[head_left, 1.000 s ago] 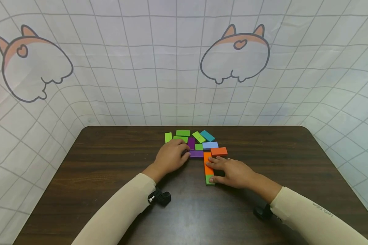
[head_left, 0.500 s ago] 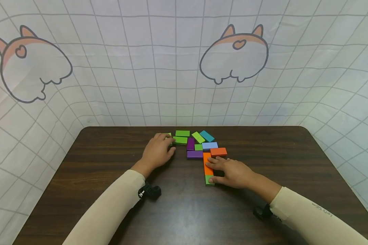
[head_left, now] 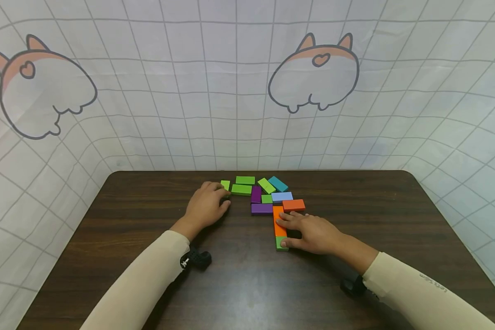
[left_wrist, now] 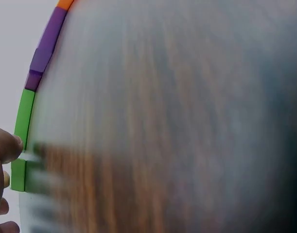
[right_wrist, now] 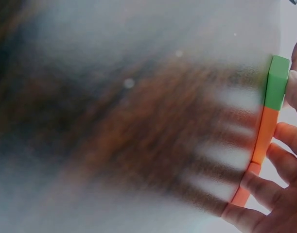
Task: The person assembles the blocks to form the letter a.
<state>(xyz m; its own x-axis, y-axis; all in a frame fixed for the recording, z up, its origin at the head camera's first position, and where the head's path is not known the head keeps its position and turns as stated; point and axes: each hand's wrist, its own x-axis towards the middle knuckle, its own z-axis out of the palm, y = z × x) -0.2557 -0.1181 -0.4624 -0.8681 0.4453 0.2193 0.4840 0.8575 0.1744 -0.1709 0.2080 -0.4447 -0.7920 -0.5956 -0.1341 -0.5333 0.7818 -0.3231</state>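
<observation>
My left hand [head_left: 204,204] is beside the light green block [head_left: 225,184] at the left end of a flat arrangement of coloured blocks. Its fingers are loosely bent, and in the left wrist view a fingertip is right at the green block's end [left_wrist: 18,175], the thumb near the gap before the longer green block [left_wrist: 25,114]. My right hand [head_left: 311,232] lies with fingers spread over the orange block [head_left: 278,224], its thumb on the small green block [head_left: 278,240] at the near end. Other fingers reach by the red-orange block [head_left: 294,205].
Two green blocks [head_left: 241,189], two purple blocks [head_left: 261,209], a small green block [head_left: 266,199], a periwinkle block [head_left: 282,197], a lime block [head_left: 266,185] and a teal block [head_left: 278,184] lie near the far edge of the dark wooden table [head_left: 247,284]. A patterned cloth [head_left: 214,105] hangs behind.
My left hand has moved left from the purple blocks to the light green block, then slightly further left, baring part of that block. My right hand has stayed in place.
</observation>
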